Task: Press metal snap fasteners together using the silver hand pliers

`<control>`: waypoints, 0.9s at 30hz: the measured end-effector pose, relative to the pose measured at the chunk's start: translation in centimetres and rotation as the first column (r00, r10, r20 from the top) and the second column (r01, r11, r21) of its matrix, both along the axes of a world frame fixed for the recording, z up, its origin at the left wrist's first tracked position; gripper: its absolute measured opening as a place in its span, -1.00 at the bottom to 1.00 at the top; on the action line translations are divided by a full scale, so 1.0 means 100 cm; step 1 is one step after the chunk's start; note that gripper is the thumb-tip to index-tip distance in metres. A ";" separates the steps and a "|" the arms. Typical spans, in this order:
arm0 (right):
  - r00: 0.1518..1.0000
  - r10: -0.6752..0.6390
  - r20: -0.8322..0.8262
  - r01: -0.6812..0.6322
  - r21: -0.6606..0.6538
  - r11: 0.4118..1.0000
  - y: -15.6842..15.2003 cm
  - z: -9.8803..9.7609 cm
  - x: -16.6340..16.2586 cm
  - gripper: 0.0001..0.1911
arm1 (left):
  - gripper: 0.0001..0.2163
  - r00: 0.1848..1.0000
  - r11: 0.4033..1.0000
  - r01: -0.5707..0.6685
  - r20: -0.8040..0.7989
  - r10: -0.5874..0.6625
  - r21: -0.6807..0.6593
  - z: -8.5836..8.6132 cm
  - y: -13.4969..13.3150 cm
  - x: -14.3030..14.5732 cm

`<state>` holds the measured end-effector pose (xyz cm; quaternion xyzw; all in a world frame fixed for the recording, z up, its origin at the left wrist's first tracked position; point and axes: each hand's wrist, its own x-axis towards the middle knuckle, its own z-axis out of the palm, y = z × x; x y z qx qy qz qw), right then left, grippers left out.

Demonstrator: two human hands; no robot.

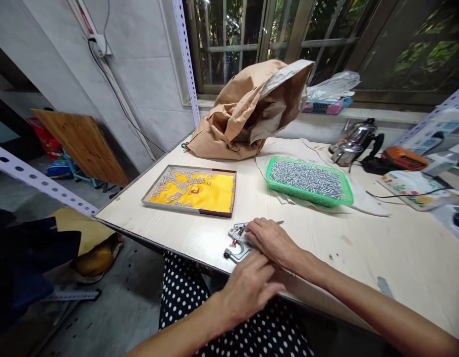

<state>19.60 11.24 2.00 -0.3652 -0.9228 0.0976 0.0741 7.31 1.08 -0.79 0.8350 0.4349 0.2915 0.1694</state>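
A grey metal plier-like hand tool with a C-shaped jaw, a coil spring and a small red part lies at the table's front edge. My right hand is bent over its upper side, fingers closed on it. Just below, my left hand has its fingers curled over the tool's near side, thumb sticking out to the right. The two hands meet, and they hide the tool's handles. A thin pointed metal end shows behind my right hand; whether it belongs to the tool I cannot tell.
To the left, a shallow tray with a yellow lining holds many small metal pins. A green basket full of similar metal pieces stands right of centre. Behind are a large brown paper bag, a metal kettle and an orange-black tool.
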 end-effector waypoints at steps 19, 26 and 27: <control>0.997 -0.064 -0.040 0.057 -0.151 0.987 -0.040 -0.027 0.042 -0.94 | -0.88 0.807 0.924 -0.285 -0.584 0.087 -0.256 0.033 0.062 -0.071; 0.990 -0.122 -0.075 0.113 -0.121 0.986 -0.036 -0.029 0.051 -0.91 | -0.86 0.796 0.930 -0.293 -0.596 0.107 -0.224 0.062 0.066 -0.085; 0.989 -0.130 -0.069 0.122 -0.111 0.986 -0.035 -0.029 0.051 -0.91 | -0.88 0.815 0.933 -0.302 -0.561 0.146 -0.195 0.072 0.074 -0.081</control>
